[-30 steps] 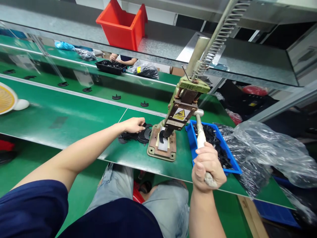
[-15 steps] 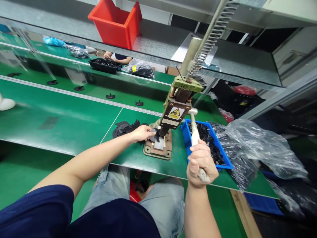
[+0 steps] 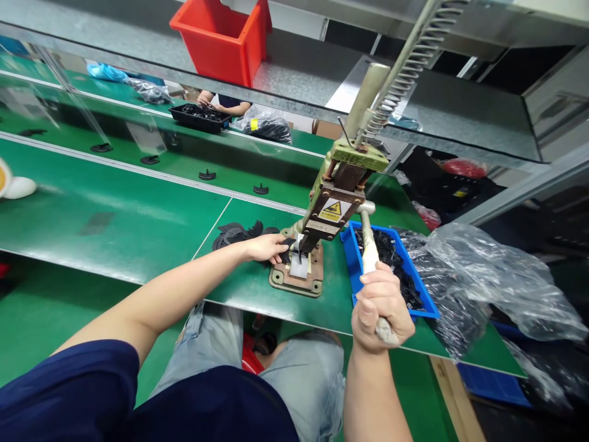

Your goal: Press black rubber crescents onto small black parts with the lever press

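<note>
A green hand press stands on the green bench, its ram lowered close to the base plate. My left hand pinches a flat black curved piece at the left of the ram, over a pale pad on the base. The fingertips partly cover that piece. With my right hand I grip the press lever, fingers wrapped round its pale taped handle. Behind my left hand lies a pile of black curved pieces.
A blue bin of small black parts sits right of the press, beside clear plastic bags. Overhead runs a metal shelf with a red bin. Black parts lie spaced along the far strip; a co-worker's hands show beyond.
The view has shifted slightly, moving the scene rightward. The black piece in my left hand sits a little further left of the ram. My right hand keeps its hold on the lever.
</note>
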Tool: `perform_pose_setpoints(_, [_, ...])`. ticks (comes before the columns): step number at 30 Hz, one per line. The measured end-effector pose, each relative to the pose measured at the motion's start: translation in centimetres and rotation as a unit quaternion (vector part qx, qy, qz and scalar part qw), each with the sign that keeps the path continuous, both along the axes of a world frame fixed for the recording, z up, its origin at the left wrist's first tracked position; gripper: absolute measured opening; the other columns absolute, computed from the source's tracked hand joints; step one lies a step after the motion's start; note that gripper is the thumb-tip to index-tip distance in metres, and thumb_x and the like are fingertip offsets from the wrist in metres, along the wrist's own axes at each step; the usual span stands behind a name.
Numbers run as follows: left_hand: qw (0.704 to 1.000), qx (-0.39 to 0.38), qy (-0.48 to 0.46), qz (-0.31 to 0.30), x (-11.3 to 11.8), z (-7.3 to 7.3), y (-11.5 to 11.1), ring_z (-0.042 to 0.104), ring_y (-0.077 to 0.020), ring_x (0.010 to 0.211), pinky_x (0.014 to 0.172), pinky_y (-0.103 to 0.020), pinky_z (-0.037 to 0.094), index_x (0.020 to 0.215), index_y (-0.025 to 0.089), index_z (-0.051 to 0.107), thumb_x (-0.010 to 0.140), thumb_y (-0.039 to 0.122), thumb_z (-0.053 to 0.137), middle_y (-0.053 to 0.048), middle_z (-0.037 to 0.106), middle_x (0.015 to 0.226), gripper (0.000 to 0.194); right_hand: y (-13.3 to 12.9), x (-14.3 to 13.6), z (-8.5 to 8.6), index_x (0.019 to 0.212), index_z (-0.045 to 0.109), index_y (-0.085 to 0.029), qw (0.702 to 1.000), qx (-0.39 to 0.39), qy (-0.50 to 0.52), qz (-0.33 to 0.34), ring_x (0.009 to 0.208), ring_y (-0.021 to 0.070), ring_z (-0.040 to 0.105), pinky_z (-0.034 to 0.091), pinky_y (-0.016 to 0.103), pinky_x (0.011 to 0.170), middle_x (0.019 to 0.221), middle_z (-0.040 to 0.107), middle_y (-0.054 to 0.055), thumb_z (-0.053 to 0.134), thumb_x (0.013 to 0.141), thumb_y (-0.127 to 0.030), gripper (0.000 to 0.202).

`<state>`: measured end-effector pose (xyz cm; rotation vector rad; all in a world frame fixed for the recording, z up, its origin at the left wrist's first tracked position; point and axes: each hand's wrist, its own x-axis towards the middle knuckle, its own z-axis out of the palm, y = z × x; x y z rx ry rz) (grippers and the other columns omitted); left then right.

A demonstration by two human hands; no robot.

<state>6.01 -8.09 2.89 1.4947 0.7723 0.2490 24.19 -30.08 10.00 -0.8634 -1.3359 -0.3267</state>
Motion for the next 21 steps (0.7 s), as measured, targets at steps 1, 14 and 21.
perform_pose_setpoints(1, [1.000,0.029,0.004,-0.007,0.2,-0.1,0.0,0.070,-0.0128,0.062,0.055,-0.019,0.055,0.102,0.014,0.063,0.096,0.030,0.071,-0.002,0.068,0.075,0.019,0.0,0.0,0.0,0.060,0.055,-0.022,1.000,-0.001,0.001,0.000,0.075,0.0194,0.065,0.053,0.061,0.100,0.062,0.060,-0.003,0.065,0.084,-0.020,0.026])
perform_pose_setpoints(14, [0.995,0.085,0.047,0.016,1.8,-1.0,1.3,0.067,-0.0136,0.056,0.050,-0.020,0.054,0.080,0.016,0.060,0.087,0.029,0.080,0.000,0.066,0.063,0.024,-0.1,-0.4,0.1,0.059,0.052,-0.022,1.000,-0.002,0.012,-0.016,0.073,0.0177,0.065,0.055,0.060,0.100,0.061,0.058,-0.004,0.065,0.086,-0.023,0.029])
perform_pose_setpoints(21, [0.994,-0.025,0.109,0.012,2.8,-0.5,2.0,0.069,-0.0158,0.050,0.051,-0.021,0.057,0.081,0.016,0.062,0.081,0.029,0.086,-0.002,0.068,0.059,0.027,-0.1,-0.2,-0.3,0.059,0.053,-0.024,1.000,-0.006,0.014,-0.026,0.071,0.0194,0.065,0.054,0.062,0.099,0.059,0.058,-0.003,0.065,0.087,-0.027,0.030])
